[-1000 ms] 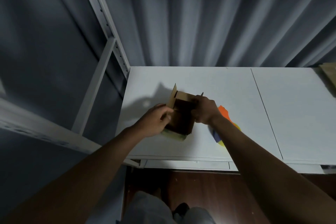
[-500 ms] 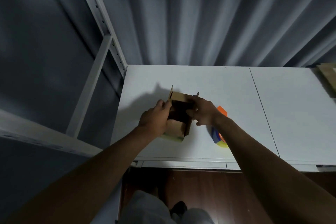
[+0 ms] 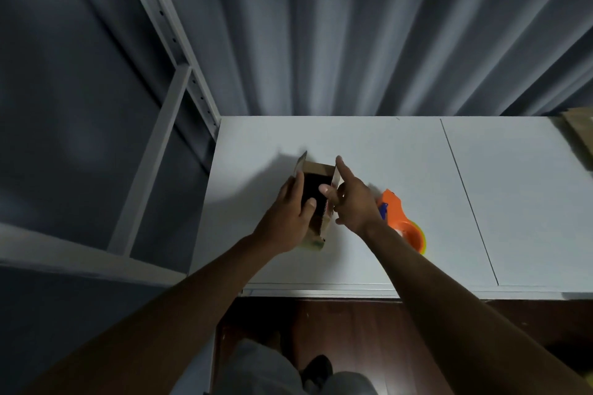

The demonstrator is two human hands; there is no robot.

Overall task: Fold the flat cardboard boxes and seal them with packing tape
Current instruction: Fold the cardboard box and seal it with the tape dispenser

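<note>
i hold a small cardboard box (image 3: 316, 199) on the white table (image 3: 401, 151), with its open top up. my left hand (image 3: 288, 218) wraps its nine o'clock side, thumb over the dark inside. my right hand (image 3: 354, 202) pinches the three o'clock flap, one finger straight toward twelve o'clock. an orange tape gun (image 3: 402, 221) lies at three o'clock, just beside my right wrist. more cardboard (image 3: 580, 128) sits far off at two o'clock.
</note>
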